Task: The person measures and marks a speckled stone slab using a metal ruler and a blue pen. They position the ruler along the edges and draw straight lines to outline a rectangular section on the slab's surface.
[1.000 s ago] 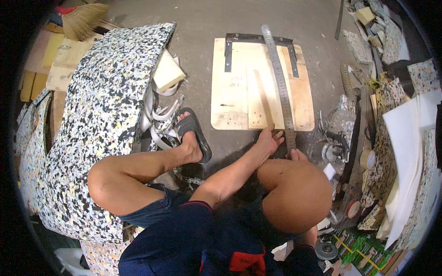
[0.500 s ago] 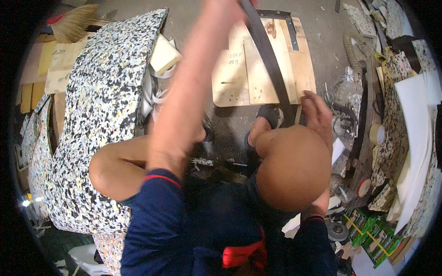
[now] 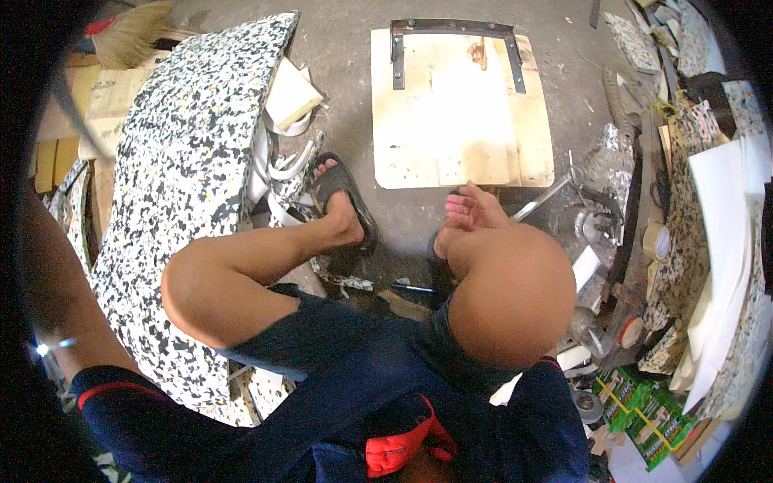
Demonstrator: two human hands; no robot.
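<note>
My right hand is beside my right shin, just in front of the near edge of a pale wooden board. Its fingers are loosely curled, palm partly turned up, and I see nothing held in them. A thin grey metal bar slants up to the right from behind my knee, close to that hand. My left arm reaches out to the far left, where the hand is lost past the picture's dark rim. Near there a dark, blurred strip hangs over pale wood pieces. A dark metal bracket is bolted along the board's far end.
A large speckled foam sheet lies at my left, with a cream foam block by its edge. A straw broom is at the far left. Clutter lines the right: a tape roll, white sheets, green packaging.
My left arm has swung from over the board to the far left. The dark strip has left the board; a blurred one shows at left. My right hand has moved left, by my shin.
</note>
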